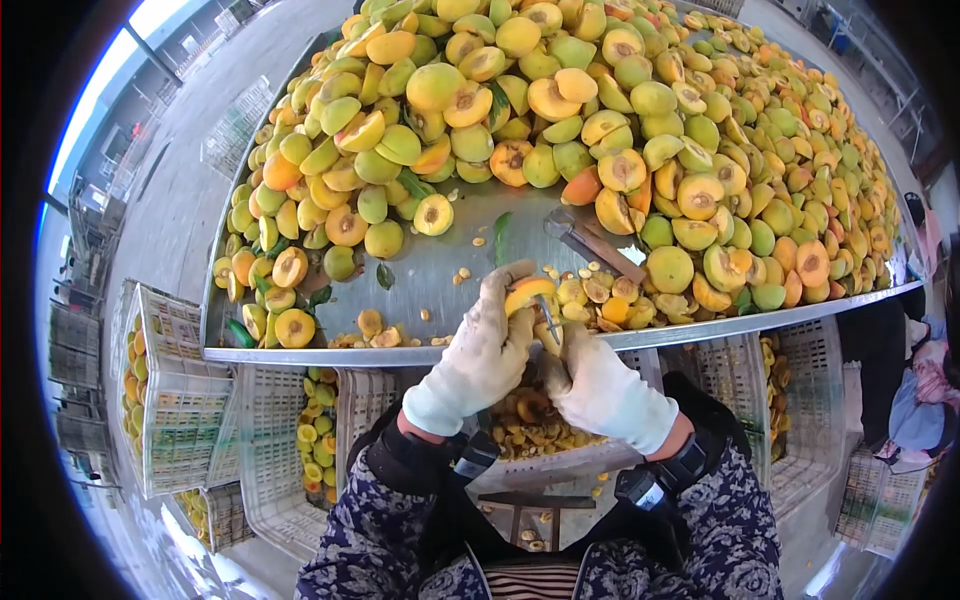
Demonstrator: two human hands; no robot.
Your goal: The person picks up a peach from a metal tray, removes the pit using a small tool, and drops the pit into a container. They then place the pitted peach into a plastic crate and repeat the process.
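Observation:
Close to the front rim of the metal table, my left hand (485, 345), in a white glove, is closed around a cut yellow peach (531, 292). My right hand (603, 385), also gloved, is closed on a narrow metal-bladed tool (548, 318); its handle is hidden in the fingers. The blade touches the peach's cut side, and the two hands are almost together. Just beyond them on the metal table (455, 262) lies a tool with a metal head and wooden handle (595, 243). Small cut pieces and pits (590, 290) lie beside my right hand.
A large heap of halved peaches (640, 130) covers the table's back and right. Below the rim, a crate of cut pieces (540, 460) stands under my hands, with white plastic crates (270, 450) at the left and more (810, 400) at the right. Another person (915, 390) sits far right.

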